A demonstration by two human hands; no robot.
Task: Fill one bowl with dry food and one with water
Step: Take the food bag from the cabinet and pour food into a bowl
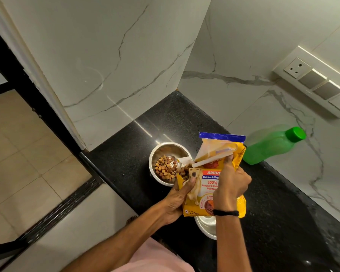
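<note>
Left grip (177, 201) wrapped round the yellow food bag (208, 185), right grip (232, 183) pinching its top, mouth tipped over the steel bowl (166, 146). Kibble (164, 168) piled in that bowl. Second bowl (204, 226) nearer than it, green bottle (271, 146) to its right.

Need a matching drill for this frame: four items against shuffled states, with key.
Items:
1. far bowl
2. near bowl
3. green bottle
4. food bag

States:
A. capped, next to the wall
B. gripped by left hand and right hand, tipped
C. holds kibble
D. partly hidden under the bag

Pairs: 1-C, 2-D, 3-A, 4-B
</note>
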